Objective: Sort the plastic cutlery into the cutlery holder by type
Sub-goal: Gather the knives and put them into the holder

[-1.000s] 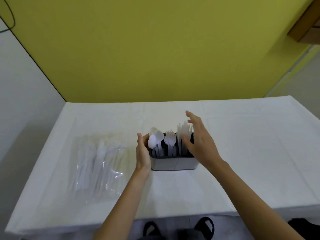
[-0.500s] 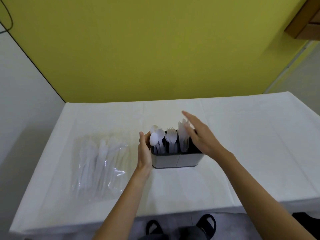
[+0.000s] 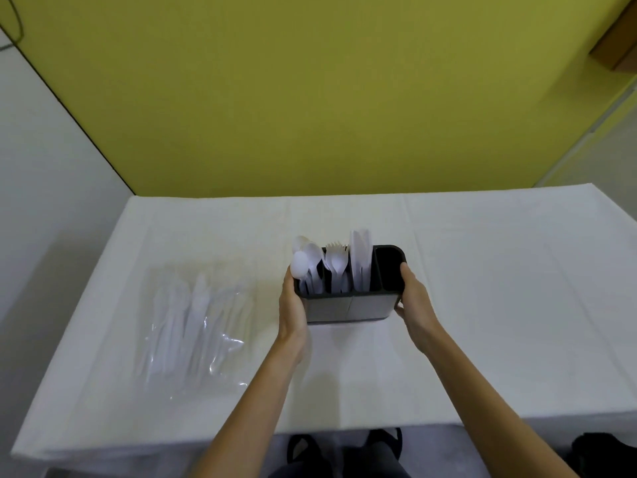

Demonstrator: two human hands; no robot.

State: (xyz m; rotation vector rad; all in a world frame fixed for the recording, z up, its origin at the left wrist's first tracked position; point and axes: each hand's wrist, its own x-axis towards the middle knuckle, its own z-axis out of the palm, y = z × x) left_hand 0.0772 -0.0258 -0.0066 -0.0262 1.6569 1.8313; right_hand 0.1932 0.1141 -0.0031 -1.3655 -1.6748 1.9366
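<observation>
My left hand is clamped against the left end of the cutlery holder, palm flat to the end wall and thumb up by the rim, just beside the spoon bowls; the other fingers are hidden behind the holder. My right hand grips the right end, thumb hooked over the top rim and fingertips curling round the near right corner. Both hands are closed on the holder, one at each end, forearms reaching in from the near edge.

The holder sits between them at the middle of the desk. I cannot tell whether its base touches the cloth or is just off it. It has a grey front wall and a black insert divided into compartments side by side. The left one carries white spoons, bowls up and leaning left over the rim. The next carries forks, tines up. The third carries knives, standing tallest. The rightmost compartment shows its black inside.

Well to the left of the holder, a clear plastic bag lies flat on the white cloth with more white cutlery blurred inside it; I cannot make out the types. Beyond the far edge stands a yellow wall. Under the near edge I see dark sandals
</observation>
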